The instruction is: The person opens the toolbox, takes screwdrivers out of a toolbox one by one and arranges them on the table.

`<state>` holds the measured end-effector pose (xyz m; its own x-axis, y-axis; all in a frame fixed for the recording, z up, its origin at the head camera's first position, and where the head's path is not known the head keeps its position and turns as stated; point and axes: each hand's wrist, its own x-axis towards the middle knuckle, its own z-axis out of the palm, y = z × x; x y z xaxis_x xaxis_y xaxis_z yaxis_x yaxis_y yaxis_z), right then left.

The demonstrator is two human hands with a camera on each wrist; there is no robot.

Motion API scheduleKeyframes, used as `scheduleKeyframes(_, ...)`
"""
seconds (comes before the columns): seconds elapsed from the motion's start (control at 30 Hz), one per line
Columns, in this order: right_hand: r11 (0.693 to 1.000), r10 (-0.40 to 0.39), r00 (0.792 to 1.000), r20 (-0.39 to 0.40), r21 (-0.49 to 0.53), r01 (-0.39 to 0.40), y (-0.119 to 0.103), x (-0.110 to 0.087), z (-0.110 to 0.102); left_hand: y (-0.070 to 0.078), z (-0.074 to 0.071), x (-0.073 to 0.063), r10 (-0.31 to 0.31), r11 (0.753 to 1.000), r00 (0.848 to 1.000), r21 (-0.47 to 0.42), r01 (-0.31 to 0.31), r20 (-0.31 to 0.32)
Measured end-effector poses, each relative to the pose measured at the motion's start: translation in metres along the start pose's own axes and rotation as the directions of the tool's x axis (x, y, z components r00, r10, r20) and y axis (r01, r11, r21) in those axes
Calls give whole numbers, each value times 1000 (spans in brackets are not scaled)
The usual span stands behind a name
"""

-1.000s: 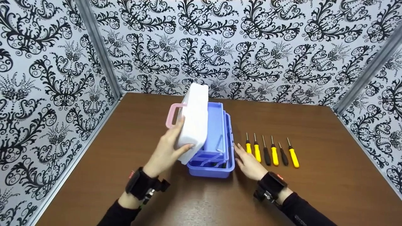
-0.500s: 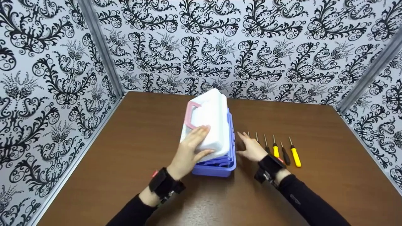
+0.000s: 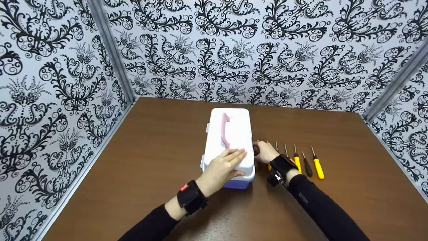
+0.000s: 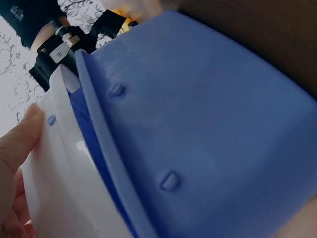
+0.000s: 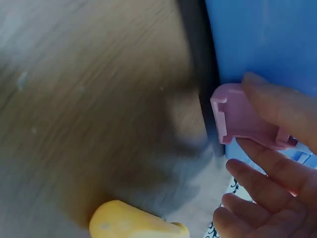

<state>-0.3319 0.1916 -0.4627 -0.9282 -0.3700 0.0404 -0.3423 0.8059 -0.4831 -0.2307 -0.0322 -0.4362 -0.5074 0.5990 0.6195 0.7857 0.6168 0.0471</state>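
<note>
A toolbox with a white lid (image 3: pixel 239 134) and a blue-violet base (image 4: pixel 213 109) stands mid-table, its pink carry handle (image 3: pixel 223 132) on top. My left hand (image 3: pixel 219 170) presses on the lid's near end, fingers laid over the top and thumb at the end face. The left wrist view shows a narrow gap between lid and base. At the toolbox's right side, my right hand (image 3: pixel 266 152) pinches a pink latch (image 5: pixel 242 116) between thumb and fingers. In the head view that latch is hidden by the hand.
Several screwdrivers lie in a row right of the toolbox, among them a yellow screwdriver (image 3: pixel 319 169) and a black screwdriver (image 3: pixel 308 168). My right hand and wrist partly cover the nearest ones. Patterned walls (image 3: pixel 234 67) border the brown table (image 3: pixel 160 140) at the back and sides.
The lid has swung over from the left and down onto the base, my left hand moving right with it. My right hand has gone from beside the base to the latch.
</note>
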Motion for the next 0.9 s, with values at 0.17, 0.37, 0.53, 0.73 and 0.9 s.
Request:
scheduleKeyframes(0.17, 999, -29, 1000, -1, -44, 29, 4, -2, -4, 2, 1, 1, 54, 992, 998, 111, -57, 25)
scheduleKeyframes(0.37, 999, -41, 999, 29, -5, 42, 9, -12, -26, 4, 1, 3, 47, 981, 998, 188, -56, 49)
scheduleKeyframes(0.53, 959, -38, 992, 117, 285, 3, 14, -17, -49, 6, 1, 2, 43, 970, 998, 239, -54, 49)
scheduleKeyframes(0.73, 717, 28, 971, 237, 673, -185, 11, -19, -51, 7, 1, 1, 47, 963, 998, 263, -56, 42)
scheduleKeyframes(0.9, 579, 122, 972, 201, 781, -234, 1, -21, -35, 7, 2, 2, 44, 964, 998, 259, -54, 41)
